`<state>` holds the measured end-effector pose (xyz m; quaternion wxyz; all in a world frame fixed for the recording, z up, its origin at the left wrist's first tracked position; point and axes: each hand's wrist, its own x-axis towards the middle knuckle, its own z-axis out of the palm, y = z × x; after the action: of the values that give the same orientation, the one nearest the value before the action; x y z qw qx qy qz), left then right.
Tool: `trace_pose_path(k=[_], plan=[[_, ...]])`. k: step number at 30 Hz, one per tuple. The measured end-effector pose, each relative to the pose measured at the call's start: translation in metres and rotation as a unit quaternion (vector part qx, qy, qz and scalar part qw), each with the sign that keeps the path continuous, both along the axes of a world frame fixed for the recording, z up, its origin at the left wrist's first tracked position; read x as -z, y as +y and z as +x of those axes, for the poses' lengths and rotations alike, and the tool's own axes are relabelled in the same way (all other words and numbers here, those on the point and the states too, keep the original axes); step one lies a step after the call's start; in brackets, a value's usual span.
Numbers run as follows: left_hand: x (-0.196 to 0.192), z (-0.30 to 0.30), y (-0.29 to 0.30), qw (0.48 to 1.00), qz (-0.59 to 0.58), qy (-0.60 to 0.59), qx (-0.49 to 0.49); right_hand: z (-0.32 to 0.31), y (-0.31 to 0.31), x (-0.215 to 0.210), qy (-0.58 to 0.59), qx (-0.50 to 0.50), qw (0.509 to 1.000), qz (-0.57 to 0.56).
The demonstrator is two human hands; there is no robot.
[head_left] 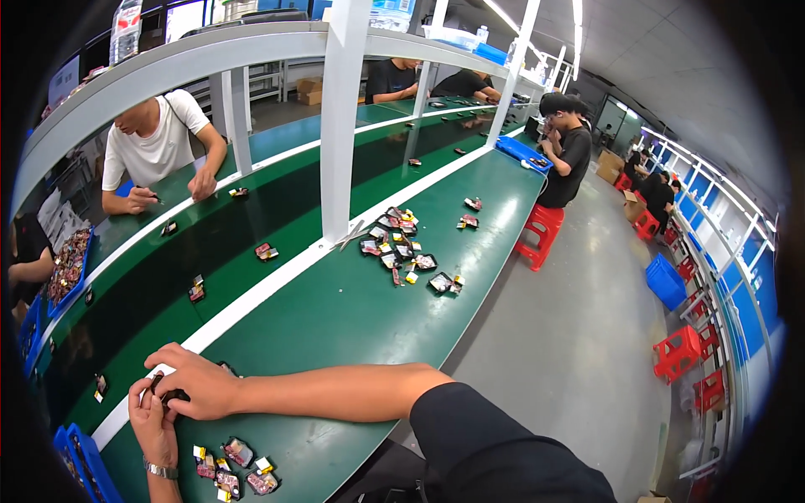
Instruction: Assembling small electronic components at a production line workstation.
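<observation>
At the table's white edge strip, my left hand [153, 423], with a metal watch on its wrist, is closed on a small black part [173, 396]. My right hand [199, 384] reaches across from the right, its fingers bent round the same part from above. Fingers hide most of the part, so its exact kind does not show. Just below my hands lie several small packs [238, 453] with dark trays, reddish contents and yellow-white tabs. Another pack [226, 368] peeks out behind my right wrist.
A larger cluster of packs [394, 243] lies mid-table near a white post [337, 126]. Beyond the white strip runs a dark green belt [277, 210] carrying scattered packs. Blue bins [84, 461] stand at lower left. Co-workers sit across and farther along; a red stool [541, 235] stands beside the table.
</observation>
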<state>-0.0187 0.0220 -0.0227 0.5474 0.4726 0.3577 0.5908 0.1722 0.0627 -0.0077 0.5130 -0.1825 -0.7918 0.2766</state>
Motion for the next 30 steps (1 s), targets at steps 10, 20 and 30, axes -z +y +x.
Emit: trace_pose_path(k=[10, 20, 30], plan=[[-0.009, 0.014, 0.007, 0.996, 0.046, -0.052, 0.061, 0.018, -0.008, -0.024, -0.089, 0.056, 0.990, 0.090], [-0.013, -0.001, -0.006, 0.993, 0.018, -0.073, 0.092, 0.001, -0.012, -0.021, -0.070, 0.088, 0.986, 0.121], [-0.014, -0.001, -0.006, 0.992, 0.000, -0.083, 0.095, -0.002, -0.011, -0.027, -0.076, 0.077, 0.988, 0.110]])
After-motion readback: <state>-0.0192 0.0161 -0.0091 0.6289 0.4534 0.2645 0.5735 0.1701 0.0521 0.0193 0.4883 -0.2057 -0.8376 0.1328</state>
